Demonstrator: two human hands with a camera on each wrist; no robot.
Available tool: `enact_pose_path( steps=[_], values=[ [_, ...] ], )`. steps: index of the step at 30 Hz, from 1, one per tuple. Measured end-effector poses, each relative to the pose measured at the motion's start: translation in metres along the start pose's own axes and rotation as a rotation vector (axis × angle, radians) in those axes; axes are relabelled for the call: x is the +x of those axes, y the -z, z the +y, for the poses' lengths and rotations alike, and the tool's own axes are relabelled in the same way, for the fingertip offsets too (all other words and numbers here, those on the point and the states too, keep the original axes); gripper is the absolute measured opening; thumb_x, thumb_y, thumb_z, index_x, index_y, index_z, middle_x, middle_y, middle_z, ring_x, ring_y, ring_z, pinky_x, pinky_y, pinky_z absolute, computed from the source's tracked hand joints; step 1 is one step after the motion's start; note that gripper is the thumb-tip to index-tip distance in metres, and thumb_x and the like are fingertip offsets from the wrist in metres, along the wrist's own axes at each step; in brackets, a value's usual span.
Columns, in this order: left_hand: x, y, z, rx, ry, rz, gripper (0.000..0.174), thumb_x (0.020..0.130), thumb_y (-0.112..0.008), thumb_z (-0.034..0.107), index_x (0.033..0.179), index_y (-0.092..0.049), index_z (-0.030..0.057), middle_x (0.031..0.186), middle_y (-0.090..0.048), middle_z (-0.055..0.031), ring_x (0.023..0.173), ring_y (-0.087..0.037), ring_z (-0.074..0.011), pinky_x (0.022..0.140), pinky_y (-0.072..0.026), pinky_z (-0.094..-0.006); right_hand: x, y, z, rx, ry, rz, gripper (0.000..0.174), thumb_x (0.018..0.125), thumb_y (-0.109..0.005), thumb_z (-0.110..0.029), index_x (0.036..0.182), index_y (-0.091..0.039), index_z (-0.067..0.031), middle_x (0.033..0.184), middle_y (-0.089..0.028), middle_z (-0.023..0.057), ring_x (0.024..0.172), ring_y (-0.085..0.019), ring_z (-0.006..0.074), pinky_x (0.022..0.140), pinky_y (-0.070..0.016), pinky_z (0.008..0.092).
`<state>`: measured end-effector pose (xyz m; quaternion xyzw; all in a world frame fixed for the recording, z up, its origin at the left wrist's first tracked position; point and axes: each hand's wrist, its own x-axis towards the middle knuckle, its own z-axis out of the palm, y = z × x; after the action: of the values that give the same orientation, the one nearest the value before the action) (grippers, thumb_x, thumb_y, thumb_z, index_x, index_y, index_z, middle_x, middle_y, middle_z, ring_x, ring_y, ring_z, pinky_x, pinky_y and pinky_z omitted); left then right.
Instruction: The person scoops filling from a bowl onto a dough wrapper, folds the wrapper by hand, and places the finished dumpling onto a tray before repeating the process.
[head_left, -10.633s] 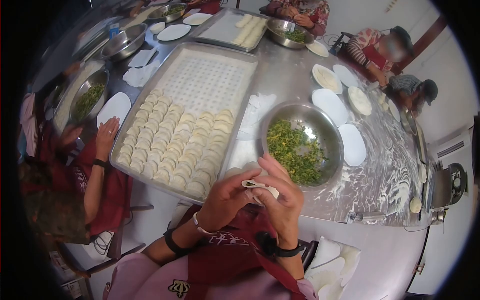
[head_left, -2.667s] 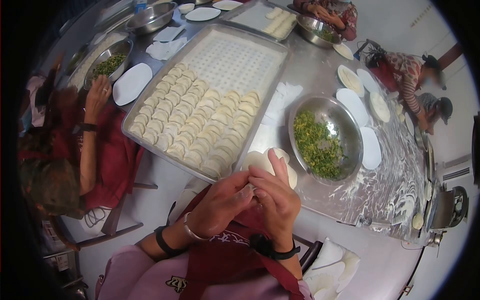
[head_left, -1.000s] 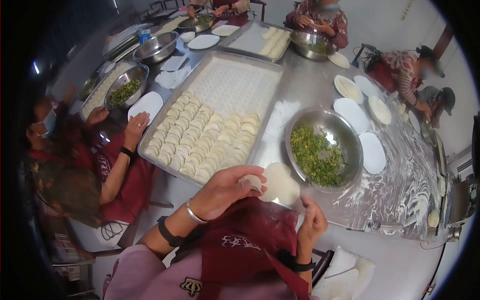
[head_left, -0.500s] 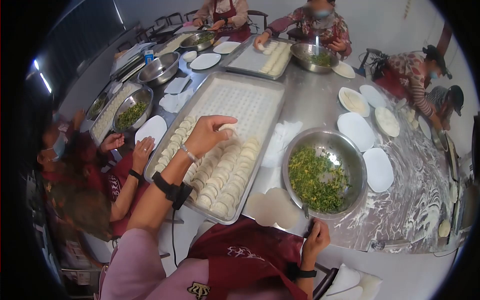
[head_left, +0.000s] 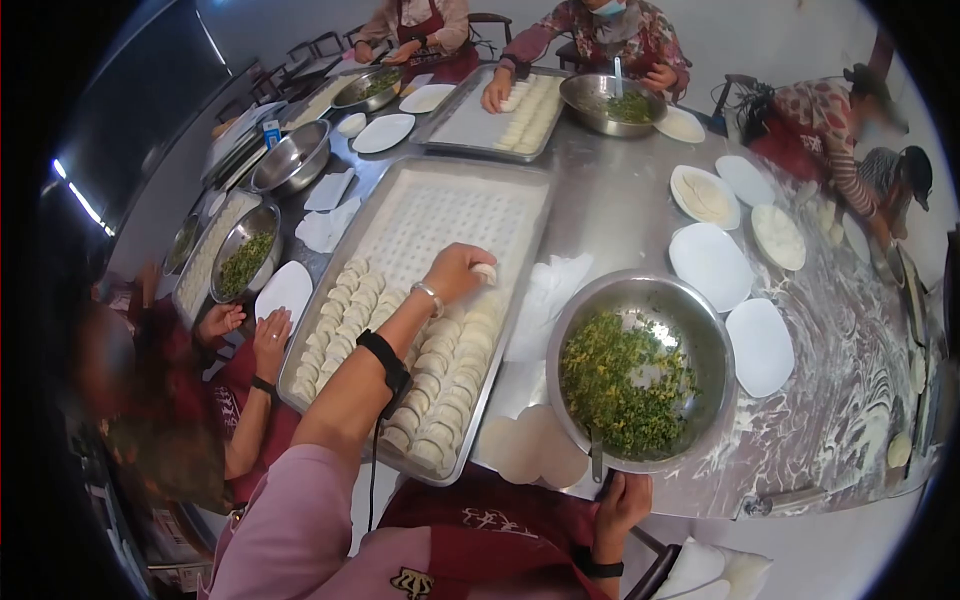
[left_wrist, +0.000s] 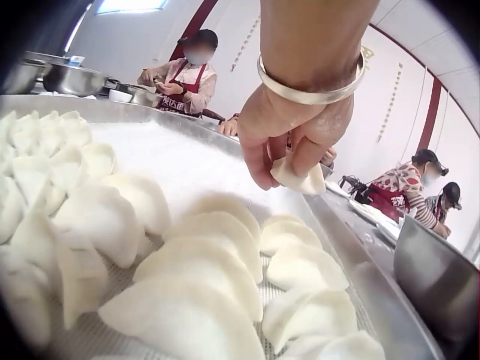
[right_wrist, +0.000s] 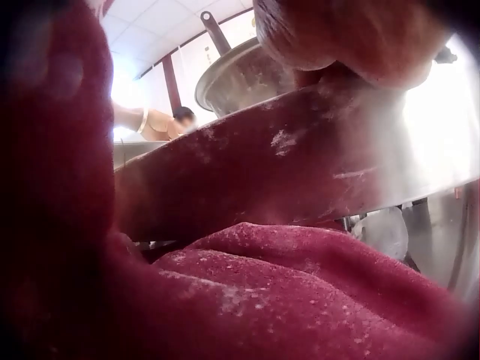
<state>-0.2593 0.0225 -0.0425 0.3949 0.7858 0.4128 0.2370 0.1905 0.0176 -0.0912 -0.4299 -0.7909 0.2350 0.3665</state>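
Note:
My left hand [head_left: 455, 275] reaches over the large metal tray [head_left: 440, 200] and pinches a dumpling [head_left: 485, 273] just past the end of the right-hand rows. In the left wrist view the fingers hold this dumpling [left_wrist: 298, 176] by its upper part, close over the tray. Rows of finished dumplings [head_left: 450, 365] fill the near part of the tray. My right hand [head_left: 623, 505] rests loosely curled at the table's front edge, below the filling bowl [head_left: 705, 400]. The right wrist view has that hand [right_wrist: 352, 37] at the top, apart from the upright utensil handle [right_wrist: 214, 31].
Round dough wrappers [head_left: 532, 450] lie between tray and bowl, beside crumpled white paper [head_left: 550, 300]. Chopped green filling [head_left: 620, 385] sits in the bowl. White plates [head_left: 710, 265] stand to its right, near the floured tabletop [head_left: 820, 370]. Other people work around the table.
The left hand has carried the dumpling from in front of the body out over the tray and slightly farther along it. The right hand has parted from it and lowered to the table edge.

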Motion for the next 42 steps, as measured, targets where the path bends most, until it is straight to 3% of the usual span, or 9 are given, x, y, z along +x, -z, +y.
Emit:
enact_pose_path(
  steps=[1,10,22,28,40,42],
  values=[
    [0.004,-0.004,-0.004,0.12,-0.003,-0.037,0.03,0.078,-0.065,-0.006,0.107,-0.072,-0.0014,0.096,-0.074,-0.0088,0.082,-0.068,-0.013,0.078,-0.0534,-0.0253,0.002,0.001,-0.002,0.003,-0.009,-0.011,0.011,0.089,-0.057,-0.004,0.094,-0.066,0.0015,0.087,-0.063,0.0188,0.079,-0.057,0.0397,0.071,-0.0454,0.0462],
    [0.015,-0.021,-0.015,0.35,-0.068,-0.088,0.029,0.078,-0.065,-0.006,0.103,-0.074,0.0058,0.097,-0.07,-0.0074,0.084,-0.065,-0.0171,0.078,-0.0517,-0.0289,0.005,-0.001,-0.003,0.019,-0.055,-0.021,0.018,0.092,-0.054,-0.01,0.098,-0.066,0.0019,0.089,-0.063,0.0208,0.081,-0.058,0.042,0.073,-0.0454,0.048],
    [0.011,-0.025,-0.018,0.175,-0.058,-0.143,0.029,0.079,-0.067,-0.005,0.105,-0.074,0.0059,0.098,-0.07,-0.0065,0.085,-0.065,-0.0164,0.079,-0.0508,-0.0275,0.002,-0.004,0.002,-0.002,-0.041,-0.01,0.02,0.094,-0.054,-0.013,0.099,-0.066,0.0021,0.09,-0.063,0.0217,0.082,-0.057,0.0434,0.072,-0.0453,0.0485],
    [0.009,-0.028,-0.024,0.305,-0.209,-0.041,0.028,0.079,-0.067,-0.005,0.104,-0.073,0.0042,0.1,-0.069,-0.0092,0.088,-0.066,-0.0221,0.08,-0.052,-0.0299,0.003,-0.005,0.003,-0.005,-0.033,-0.016,0.021,0.095,-0.054,-0.015,0.098,-0.065,0.002,0.091,-0.062,0.0222,0.082,-0.057,0.0442,0.072,-0.0449,0.0493],
    [0.009,-0.026,-0.027,0.379,-0.305,-0.064,0.028,0.078,-0.065,-0.005,0.103,-0.073,0.0031,0.101,-0.068,-0.0113,0.09,-0.066,-0.0266,0.083,-0.0515,-0.0312,0.002,-0.005,0.005,-0.009,-0.022,-0.021,0.02,0.094,-0.054,-0.013,0.098,-0.065,0.0039,0.092,-0.062,0.0231,0.083,-0.057,0.0446,0.074,-0.0453,0.0498],
    [0.008,-0.027,-0.028,0.363,-0.298,-0.046,0.021,0.079,-0.066,0.0,0.099,-0.073,0.0047,0.099,-0.068,-0.0114,0.094,-0.064,-0.0299,0.085,-0.051,-0.0345,0.001,-0.004,0.005,-0.009,-0.036,-0.031,0.02,0.094,-0.054,-0.012,0.099,-0.065,0.0041,0.093,-0.062,0.0233,0.084,-0.057,0.0448,0.075,-0.0455,0.05]
  ],
)
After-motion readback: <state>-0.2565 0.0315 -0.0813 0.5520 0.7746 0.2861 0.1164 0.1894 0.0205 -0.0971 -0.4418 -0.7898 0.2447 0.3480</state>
